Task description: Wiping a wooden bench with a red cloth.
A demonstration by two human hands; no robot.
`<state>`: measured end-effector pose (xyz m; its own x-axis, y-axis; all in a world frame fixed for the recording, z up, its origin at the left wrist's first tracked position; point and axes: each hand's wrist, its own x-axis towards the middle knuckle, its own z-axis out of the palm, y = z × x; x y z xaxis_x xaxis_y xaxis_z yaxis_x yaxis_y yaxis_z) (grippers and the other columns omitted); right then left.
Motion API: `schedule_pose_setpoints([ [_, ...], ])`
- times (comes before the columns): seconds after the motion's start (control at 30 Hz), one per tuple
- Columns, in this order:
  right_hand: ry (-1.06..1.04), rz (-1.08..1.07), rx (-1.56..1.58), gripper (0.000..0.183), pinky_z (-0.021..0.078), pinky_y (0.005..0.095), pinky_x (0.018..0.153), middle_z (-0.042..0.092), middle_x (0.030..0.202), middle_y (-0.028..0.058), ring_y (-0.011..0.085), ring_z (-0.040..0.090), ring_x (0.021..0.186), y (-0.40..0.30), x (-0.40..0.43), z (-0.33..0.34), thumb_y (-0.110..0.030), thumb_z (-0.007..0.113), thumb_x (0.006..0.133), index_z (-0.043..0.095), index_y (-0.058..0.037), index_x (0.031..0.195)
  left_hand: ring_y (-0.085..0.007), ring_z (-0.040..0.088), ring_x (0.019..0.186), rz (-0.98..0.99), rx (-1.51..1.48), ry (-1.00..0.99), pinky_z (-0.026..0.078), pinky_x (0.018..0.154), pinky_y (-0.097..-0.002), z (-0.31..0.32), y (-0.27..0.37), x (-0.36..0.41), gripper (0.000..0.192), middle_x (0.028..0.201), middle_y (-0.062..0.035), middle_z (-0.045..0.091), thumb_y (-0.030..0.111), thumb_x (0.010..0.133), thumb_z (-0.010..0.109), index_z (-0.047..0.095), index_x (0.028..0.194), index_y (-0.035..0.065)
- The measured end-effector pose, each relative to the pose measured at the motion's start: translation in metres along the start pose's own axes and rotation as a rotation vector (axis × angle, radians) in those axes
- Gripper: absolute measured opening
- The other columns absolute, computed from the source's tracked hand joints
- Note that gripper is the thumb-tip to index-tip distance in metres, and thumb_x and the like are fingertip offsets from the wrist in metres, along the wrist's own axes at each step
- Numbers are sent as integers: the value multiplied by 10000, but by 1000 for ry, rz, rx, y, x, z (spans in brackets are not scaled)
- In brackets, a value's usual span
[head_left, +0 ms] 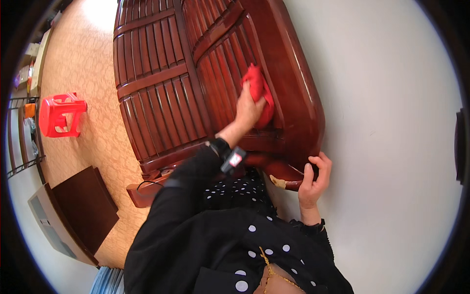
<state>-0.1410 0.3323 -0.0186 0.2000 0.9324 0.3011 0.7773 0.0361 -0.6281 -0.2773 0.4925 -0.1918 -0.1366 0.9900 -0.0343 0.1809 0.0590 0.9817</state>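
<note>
A glossy red-brown wooden bench (161, 77) with a slatted seat and a slatted backrest (220, 77) stretches away before me. My left hand (249, 110) is closed around a bunched red cloth (262, 88), which lies against the backrest slats near the wide top rail (293, 92). At the near end of the backrest is my right hand (315, 180), its fingers bent and apart, with thumb and fingertips at the wood's corner. Below that corner, the curved armrest (290, 172) bears a pale patch where the finish is gone. Slight blur softens the left hand.
A pale wall (385, 110) stands close behind the backrest. Left of the bench, a red plastic stool (60, 114) is on the tan patterned floor (91, 66). Farther left are a dark brown panel (86, 205) and a black metal rack (24, 134). Pleated blue material (106, 281) shows at the bottom.
</note>
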Motion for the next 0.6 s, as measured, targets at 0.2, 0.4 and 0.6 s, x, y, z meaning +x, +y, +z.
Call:
schedule_pose_setpoints([
  [0.2,-7,-15,-21,180,428,366,862,546,1079,191,306,544,970,0,0,0,13,560,793,570,-21,969,-493,525,982,-12,363,123,458,827,-514,-20,-4,142,614,1085,-301,505,242,783,645,341,1293,85],
  [0.4,-4,17,-7,177,422,367,870,543,1082,194,307,539,987,0,1,2,9,558,795,570,-18,969,-495,522,951,69,149,28,445,806,-524,-3,-13,42,597,1082,-289,501,163,779,626,334,1289,62],
  [0.6,-8,-8,-38,161,412,370,886,542,1085,195,316,533,1005,4,-2,-1,1,555,813,571,-13,972,-419,547,1058,-75,-34,-455,469,840,-426,-19,9,-126,565,1090,-252,575,129,750,682,415,1246,86],
])
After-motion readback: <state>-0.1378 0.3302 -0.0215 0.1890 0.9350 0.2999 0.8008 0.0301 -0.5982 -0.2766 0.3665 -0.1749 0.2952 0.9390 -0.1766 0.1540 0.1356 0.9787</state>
